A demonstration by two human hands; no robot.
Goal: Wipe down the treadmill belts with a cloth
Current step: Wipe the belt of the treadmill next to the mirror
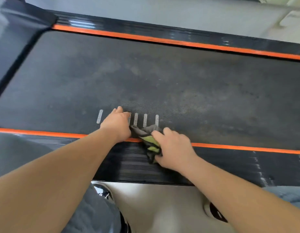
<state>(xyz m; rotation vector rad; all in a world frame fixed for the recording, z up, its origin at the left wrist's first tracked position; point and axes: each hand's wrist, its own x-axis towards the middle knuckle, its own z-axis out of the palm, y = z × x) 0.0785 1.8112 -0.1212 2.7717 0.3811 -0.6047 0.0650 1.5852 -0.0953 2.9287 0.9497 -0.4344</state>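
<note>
- Now: treadmill belt (162,78) fills the middle of the frame, dark, with pale dusty patches.
- Cloth (150,142), grey and green, is bunched at lower centre, lying across the near orange stripe (246,148) and onto the ribbed side rail (129,163).
- Right hand (172,148) grips the cloth, fingers curled over the bundle.
- Left hand (116,124) rests on the belt just left of the cloth, covering part of the white dashes (135,119); cannot tell whether its fingers are flat or curled.
</note>
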